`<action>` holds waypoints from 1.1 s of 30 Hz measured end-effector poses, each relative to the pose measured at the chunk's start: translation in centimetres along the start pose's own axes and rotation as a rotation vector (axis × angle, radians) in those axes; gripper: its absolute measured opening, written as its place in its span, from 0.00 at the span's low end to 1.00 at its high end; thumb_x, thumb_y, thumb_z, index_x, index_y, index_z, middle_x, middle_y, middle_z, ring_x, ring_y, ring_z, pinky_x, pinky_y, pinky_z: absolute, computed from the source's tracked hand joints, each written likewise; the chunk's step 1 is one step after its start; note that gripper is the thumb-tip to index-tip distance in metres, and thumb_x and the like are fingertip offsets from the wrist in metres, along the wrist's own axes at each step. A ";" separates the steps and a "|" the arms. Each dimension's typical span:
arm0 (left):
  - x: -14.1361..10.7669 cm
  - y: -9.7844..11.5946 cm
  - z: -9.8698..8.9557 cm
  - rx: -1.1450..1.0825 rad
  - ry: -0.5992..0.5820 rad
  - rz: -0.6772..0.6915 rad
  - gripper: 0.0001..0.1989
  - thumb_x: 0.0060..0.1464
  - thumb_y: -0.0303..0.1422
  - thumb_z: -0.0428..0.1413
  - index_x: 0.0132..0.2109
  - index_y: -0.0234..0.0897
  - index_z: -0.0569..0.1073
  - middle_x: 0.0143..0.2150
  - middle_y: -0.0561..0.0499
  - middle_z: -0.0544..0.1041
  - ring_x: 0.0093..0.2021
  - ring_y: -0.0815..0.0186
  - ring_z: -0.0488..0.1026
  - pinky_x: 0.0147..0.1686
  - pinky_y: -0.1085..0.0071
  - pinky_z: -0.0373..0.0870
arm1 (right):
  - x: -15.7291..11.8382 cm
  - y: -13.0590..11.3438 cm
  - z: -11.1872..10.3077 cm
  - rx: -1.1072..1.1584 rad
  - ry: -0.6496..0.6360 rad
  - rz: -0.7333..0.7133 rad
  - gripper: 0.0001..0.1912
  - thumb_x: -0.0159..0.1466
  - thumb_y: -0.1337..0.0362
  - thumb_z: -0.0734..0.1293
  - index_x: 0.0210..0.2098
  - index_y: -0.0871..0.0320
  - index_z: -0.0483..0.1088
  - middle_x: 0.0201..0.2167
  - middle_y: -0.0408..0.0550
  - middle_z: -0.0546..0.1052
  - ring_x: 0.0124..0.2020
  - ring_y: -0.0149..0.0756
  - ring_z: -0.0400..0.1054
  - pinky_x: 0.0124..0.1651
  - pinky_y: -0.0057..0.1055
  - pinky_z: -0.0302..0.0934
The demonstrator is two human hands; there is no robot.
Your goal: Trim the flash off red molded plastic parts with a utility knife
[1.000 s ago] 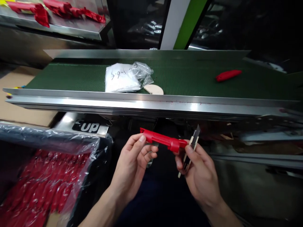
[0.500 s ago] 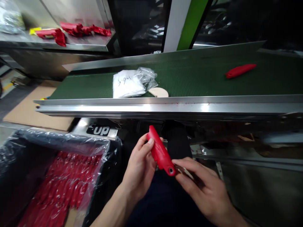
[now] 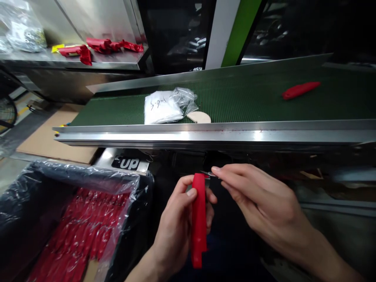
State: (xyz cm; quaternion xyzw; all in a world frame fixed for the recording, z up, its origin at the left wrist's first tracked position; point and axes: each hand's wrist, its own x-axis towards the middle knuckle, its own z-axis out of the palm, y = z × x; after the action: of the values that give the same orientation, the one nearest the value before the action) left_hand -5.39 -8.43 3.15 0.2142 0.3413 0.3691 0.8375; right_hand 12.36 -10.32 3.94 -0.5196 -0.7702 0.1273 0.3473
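My left hand (image 3: 173,215) is closed around a long red plastic part (image 3: 199,223), which stands nearly upright with its narrow side toward me. Close to the part's upper end, my right hand (image 3: 264,196) pinches a thin metal blade (image 3: 208,173), probably a trimming knife. Its tip points left at the part's top edge; whether they touch I cannot tell. The fingers hide the knife's handle. Another red plastic part (image 3: 301,90) lies on the right of the green conveyor belt (image 3: 241,98).
A plastic-lined bin (image 3: 141,203) at the lower left holds rows of red parts. On the belt are a white bag (image 3: 163,106) and a beige disc-like piece (image 3: 199,116). A metal rail (image 3: 223,136) edges the belt. Red pieces (image 3: 100,45) lie on a steel shelf (image 3: 117,62).
The red part has turned from slanted to nearly upright in my left hand. My right hand has moved up from its lower end to its upper end with the blade.
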 end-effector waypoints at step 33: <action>-0.3 0.1 -0.2 -0.070 0.002 -0.026 0.06 0.62 0.34 0.48 0.44 0.40 0.68 0.32 0.52 0.70 0.23 0.73 0.64 0.22 0.79 0.60 | -1.1 -1.4 -0.2 -0.177 -0.019 -0.162 0.23 0.62 0.79 0.65 0.55 0.63 0.67 0.46 0.54 0.75 0.40 0.38 0.67 0.38 0.37 0.63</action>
State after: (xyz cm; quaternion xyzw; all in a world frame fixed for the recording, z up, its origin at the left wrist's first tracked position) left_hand -5.74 -8.60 3.17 0.1797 0.3318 0.3703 0.8488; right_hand 11.76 -11.91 4.44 -0.4832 -0.8210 0.0352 0.3021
